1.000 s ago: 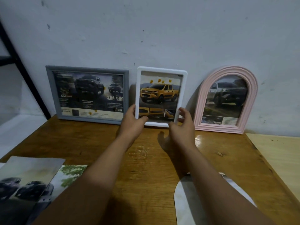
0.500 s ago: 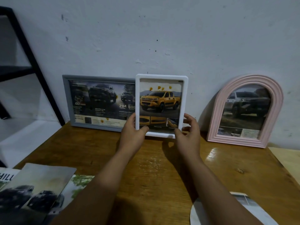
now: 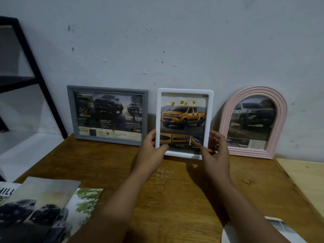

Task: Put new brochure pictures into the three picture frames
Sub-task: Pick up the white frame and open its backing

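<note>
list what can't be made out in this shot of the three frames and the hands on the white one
All in the head view:
- White frame: lower corners covered by the left hand and right hand; whether its base touches the table is unclear.
- Grey frame: small print too blurred to read.
- Pink arched frame: caption text too small.
- Brochures: cut off by the left and bottom edges.
- All frame backs: hidden, facing the wall.

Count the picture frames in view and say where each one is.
3: the grey frame leaning on the wall at left, the white frame held in the middle, the pink arched frame at right.
</note>
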